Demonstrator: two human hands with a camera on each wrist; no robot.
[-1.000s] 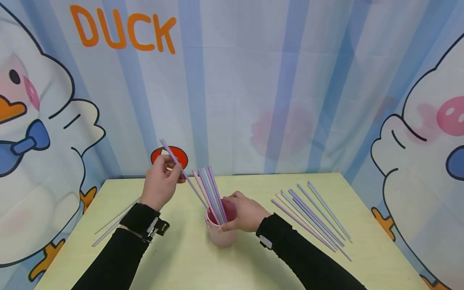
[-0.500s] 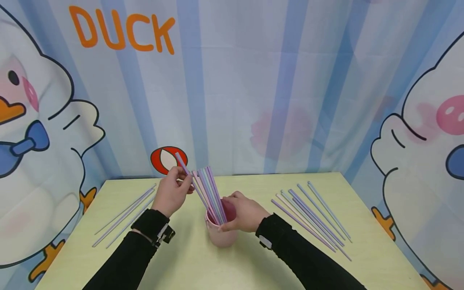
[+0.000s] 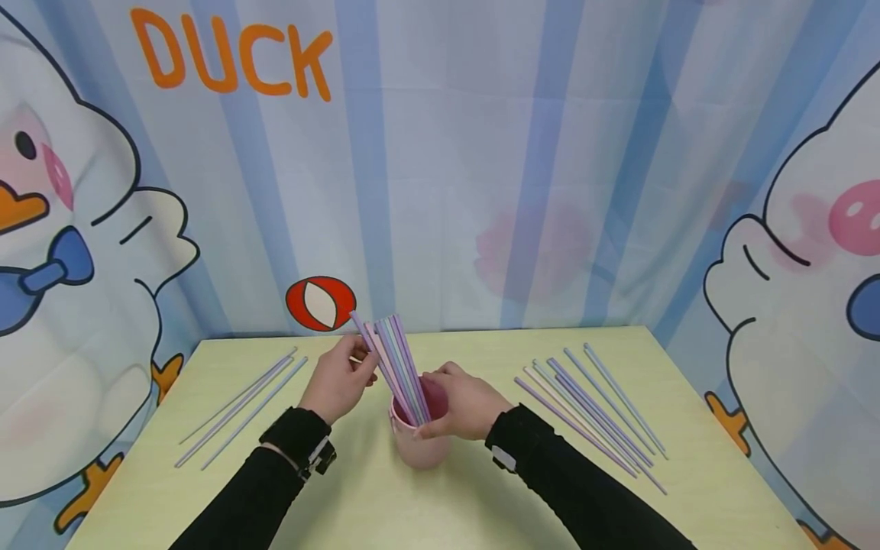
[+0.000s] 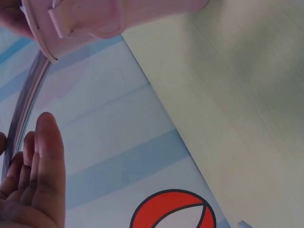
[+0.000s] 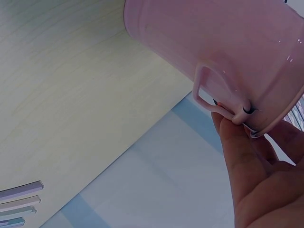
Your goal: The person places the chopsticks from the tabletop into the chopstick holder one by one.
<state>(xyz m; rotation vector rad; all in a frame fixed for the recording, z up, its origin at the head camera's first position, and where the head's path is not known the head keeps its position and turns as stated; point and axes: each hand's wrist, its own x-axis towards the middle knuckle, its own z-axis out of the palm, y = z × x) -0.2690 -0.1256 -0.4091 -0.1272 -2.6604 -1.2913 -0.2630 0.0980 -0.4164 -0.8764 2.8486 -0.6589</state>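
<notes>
My left hand (image 3: 337, 382) pinches a purple straw (image 3: 357, 322) whose lower end is inside a small pink bucket (image 3: 421, 449) at the table's middle. Beside it a bundle of pink, blue and purple straws (image 3: 401, 355) leans left out of the same bucket. My right hand (image 3: 470, 403) grips the bucket at its right rim, the thumb across the near side. Seen from the right wrist, these fingers (image 5: 237, 142) hold the rim next to a looped side lug (image 5: 202, 92). In the left wrist view the straws (image 4: 23, 102) run from the bucket's mouth past my left fingers (image 4: 50, 142).
Several straws (image 3: 594, 416) in purple, blue and white lie slanted on the table's right side. On the left lie a few more straws (image 3: 237, 409). A curtain (image 3: 440, 191) printed with cartoon figures hangs behind the pale yellow table (image 3: 371, 504).
My left hand has moved right and down toward the bucket, sliding the purple straw deeper in and against the bundle. The right hand and bucket have stayed put.
</notes>
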